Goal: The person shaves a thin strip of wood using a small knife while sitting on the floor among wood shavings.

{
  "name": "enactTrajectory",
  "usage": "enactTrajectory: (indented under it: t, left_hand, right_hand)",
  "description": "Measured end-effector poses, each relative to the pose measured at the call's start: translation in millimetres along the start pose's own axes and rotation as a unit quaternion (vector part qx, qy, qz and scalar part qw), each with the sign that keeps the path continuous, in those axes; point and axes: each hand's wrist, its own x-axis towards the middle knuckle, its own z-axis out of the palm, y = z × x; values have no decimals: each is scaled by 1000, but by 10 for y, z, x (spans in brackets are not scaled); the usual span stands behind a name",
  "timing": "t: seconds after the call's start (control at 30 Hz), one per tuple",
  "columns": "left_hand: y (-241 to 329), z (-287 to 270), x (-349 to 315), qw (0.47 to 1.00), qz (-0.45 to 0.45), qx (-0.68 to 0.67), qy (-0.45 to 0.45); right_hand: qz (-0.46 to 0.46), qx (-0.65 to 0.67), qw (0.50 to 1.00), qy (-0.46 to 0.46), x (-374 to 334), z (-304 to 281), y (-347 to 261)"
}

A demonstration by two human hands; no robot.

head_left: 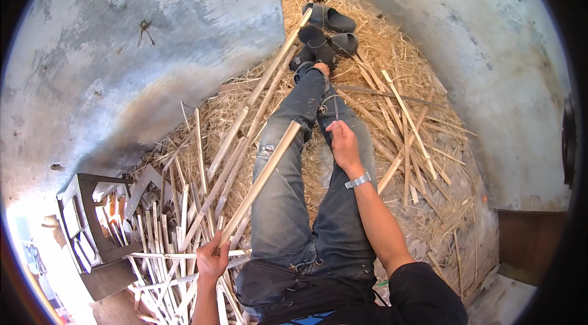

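Note:
I sit on the floor with my legs in blue jeans [288,202] stretched out. My left hand [211,259] grips the near end of a long pale bamboo strip [260,181] that slants up across my left thigh. My right hand [343,143] rests on my right knee, fingers curled around a thin strand; a metal watch [358,180] is on that wrist. More long bamboo strips [257,89] lie beside my left leg, reaching toward the wall.
Straw and split bamboo pieces [407,141] cover the floor. Dark sandals [327,18] lie beyond my feet. A wooden stool frame [92,227] and a heap of thin slats [162,239] sit at the left. Grey concrete walls [122,49] close in both sides.

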Motion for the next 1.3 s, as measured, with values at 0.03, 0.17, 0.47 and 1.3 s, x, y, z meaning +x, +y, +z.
enactTrajectory:
  t: [0.03, 0.17, 0.47, 1.3]
  left_hand:
    - [23, 27, 33, 1000, -3, -2, 7]
    - [81, 88, 161, 1000, 7, -3, -2]
    - [124, 89, 194, 1000, -27, 0, -16]
    - [339, 69, 413, 996, -64, -7, -59]
  right_hand:
    - [8, -9, 1000, -9, -32, -32, -44]
    - [-1, 1, 1000, -26, -148, -71, -83]
    - [-41, -42, 998, -13, 58, 185, -398]
    - [-209, -211, 945, -135, -455, -200, -210]
